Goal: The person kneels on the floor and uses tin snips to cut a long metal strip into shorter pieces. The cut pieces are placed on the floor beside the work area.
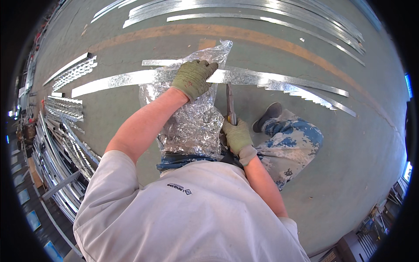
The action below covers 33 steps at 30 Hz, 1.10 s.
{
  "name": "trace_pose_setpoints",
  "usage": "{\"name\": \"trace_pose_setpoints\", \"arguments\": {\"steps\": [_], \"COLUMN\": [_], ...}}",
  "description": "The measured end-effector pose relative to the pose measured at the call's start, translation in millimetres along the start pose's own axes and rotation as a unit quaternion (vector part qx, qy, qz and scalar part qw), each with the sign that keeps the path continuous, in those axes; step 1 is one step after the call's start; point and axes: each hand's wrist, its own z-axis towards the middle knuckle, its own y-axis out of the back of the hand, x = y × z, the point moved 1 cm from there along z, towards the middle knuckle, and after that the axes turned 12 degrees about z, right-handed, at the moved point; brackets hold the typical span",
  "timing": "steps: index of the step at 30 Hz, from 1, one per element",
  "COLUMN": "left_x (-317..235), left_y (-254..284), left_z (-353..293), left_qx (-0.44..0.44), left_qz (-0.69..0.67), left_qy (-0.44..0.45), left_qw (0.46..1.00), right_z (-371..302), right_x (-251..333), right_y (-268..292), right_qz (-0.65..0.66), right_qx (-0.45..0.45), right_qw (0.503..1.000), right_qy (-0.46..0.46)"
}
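The left hand (194, 79), gloved, is curled closed on a long metal strip (118, 81); crumpled clear film (192, 126) spreads beneath it; to its right, the right hand (238, 136) clasps a hand tool (231, 107); beyond both lie more strips (174, 8).

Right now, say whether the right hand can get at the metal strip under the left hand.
Probably yes: the metal strip lies just beyond the right hand with no obstacle visible, though a dark tool fills that hand's grip.

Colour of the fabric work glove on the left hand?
Olive green: the fabric work glove has small reddish marks on its back. Best in the head view.
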Motion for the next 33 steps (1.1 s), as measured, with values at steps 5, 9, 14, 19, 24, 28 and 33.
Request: {"name": "trace_pose_setpoints", "arguments": {"steps": [5,9,14,19,24,28,33], "left_x": [-1,-3,-5,-7,-7,-12,-10], "left_y": [-4,-5,-4,-3,4,10,14], "left_z": [-3,-5,-3,-1,-2,1,-4], "left_qx": [-0.022,-0.036,-0.009,-0.030,-0.017,-0.004,-0.005], "left_qz": [-0.010,-0.014,-0.044,-0.012,-0.002,-0.012,0.030], "left_qy": [-0.003,-0.003,0.014,-0.014,-0.029,-0.018,-0.027], "left_qw": [1.000,0.999,0.999,0.999,0.999,1.000,0.999], "right_z": [-8,-20,-20,-19,-17,-17,-17], "right_x": [8,13,12,1,-5,1,16], "right_y": [1,10,18,24,25,28,42], "right_qz": [0.049,0.180,0.276,0.445,0.454,0.409,0.407], "right_qx": [0.038,0.089,0.183,0.309,0.364,0.352,0.313], "right_qw": [0.997,0.976,0.936,0.825,0.796,0.830,0.841], "right_qy": [-0.037,-0.089,-0.117,-0.164,-0.168,-0.144,-0.169]}}
